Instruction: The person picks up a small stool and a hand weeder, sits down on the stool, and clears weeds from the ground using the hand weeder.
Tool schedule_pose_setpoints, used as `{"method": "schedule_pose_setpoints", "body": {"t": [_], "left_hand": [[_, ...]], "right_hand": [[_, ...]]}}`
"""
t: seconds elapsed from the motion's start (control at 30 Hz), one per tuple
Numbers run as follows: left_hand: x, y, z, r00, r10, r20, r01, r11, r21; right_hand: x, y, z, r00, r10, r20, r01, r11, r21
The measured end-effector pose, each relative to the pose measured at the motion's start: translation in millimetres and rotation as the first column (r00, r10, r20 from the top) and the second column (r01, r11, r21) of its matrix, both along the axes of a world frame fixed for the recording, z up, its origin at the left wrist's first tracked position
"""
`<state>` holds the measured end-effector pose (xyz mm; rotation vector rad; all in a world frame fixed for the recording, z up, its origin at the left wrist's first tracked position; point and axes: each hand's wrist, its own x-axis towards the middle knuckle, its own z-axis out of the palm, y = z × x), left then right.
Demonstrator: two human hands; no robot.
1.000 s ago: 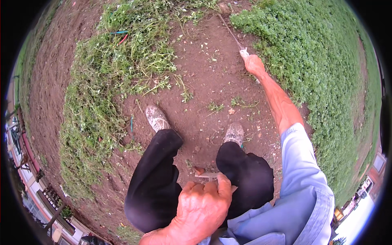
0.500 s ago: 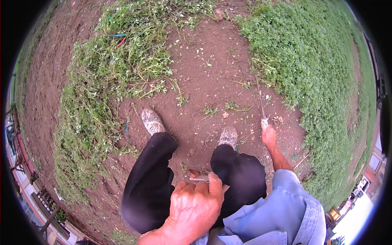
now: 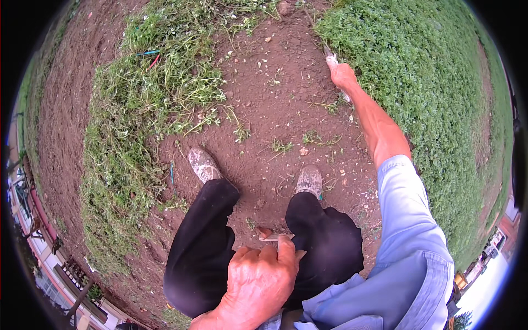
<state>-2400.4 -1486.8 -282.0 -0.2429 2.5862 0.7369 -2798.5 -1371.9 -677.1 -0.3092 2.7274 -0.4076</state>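
My right hand is closed round the pale, wrapped-looking handle of a long, thin-bladed tool, out at arm's length. Its narrow blade points away from me along the left edge of a dense green plant bed; most of the blade is hard to make out against soil and leaves. Close to my body, my left hand forms a fist between my knees. A flat, pale, wooden-looking piece pokes out by its fingers; the rest is hidden under the hand.
Pulled or cut green stems lie heaped at the left, with a blue strip and a red strip among them. Brown soil runs between heap and bed, with a few loose sprigs. My shoes rest on it.
My right hand has moved far forward and slightly left with the tool, from beside my right shoe to the bed's edge. My left hand stays in place.
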Motion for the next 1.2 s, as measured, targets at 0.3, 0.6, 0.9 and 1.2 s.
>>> {"method": "schedule_pose_setpoints", "body": {"t": [0.3, 0.6, 0.9, 1.2], "left_hand": [[3, -9, 10, 0.999, -0.003, -0.046, 0.003, 1.0, -0.018], [6, -1, 3, 0.999, -0.043, -0.016, 0.042, 0.998, -0.051], [4, -4, 10, 0.997, 0.065, 0.041, -0.065, 0.998, 0.003], [12, -1, 13, 1.0, 0.03, -0.01, -0.03, 0.999, 0.013]], "right_hand": [[233, 225, 37, 0.974, -0.223, 0.029, 0.215, 0.961, 0.171], [184, 125, 16, 0.978, -0.203, 0.058, 0.21, 0.963, -0.167], [153, 162, 5, 0.978, -0.209, -0.006, 0.209, 0.972, 0.11], [337, 264, 34, 0.935, -0.341, 0.096, 0.339, 0.94, 0.035]]}}
